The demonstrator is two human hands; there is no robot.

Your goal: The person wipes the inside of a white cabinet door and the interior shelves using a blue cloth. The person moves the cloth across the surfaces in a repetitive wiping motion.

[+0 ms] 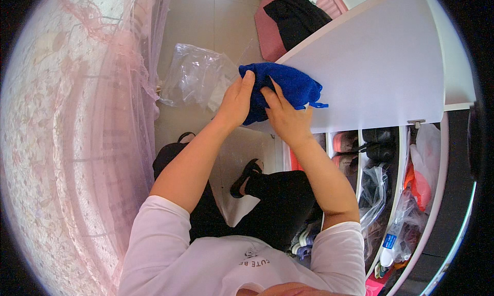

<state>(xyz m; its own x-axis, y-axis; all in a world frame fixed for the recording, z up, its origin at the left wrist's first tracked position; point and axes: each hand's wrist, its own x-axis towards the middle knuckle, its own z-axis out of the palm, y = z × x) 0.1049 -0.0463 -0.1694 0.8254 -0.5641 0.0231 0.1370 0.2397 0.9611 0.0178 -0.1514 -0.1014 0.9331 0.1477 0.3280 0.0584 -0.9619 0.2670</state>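
Note:
A bunched blue cloth (287, 81) is held up in front of me between both hands. My left hand (240, 97) grips its left side, with the thumb lying on top. On the near side, my right hand (287, 116) has its fingers pressed into the folds. A short blue loop sticks out at the cloth's right end, and a small white tag shows beside my right hand. The parts of both hands under the cloth are hidden. Behind the cloth stands the open white cabinet door (370, 68).
Clear plastic bags (193, 76) lie on the tiled floor (193, 14). Shelves at right hold shoes (345, 145) and plastic bags (372, 191). A pink container (268, 37) with black cloth (295, 16) stands behind the door. A pink net curtain (115, 141) hangs along the bed at left.

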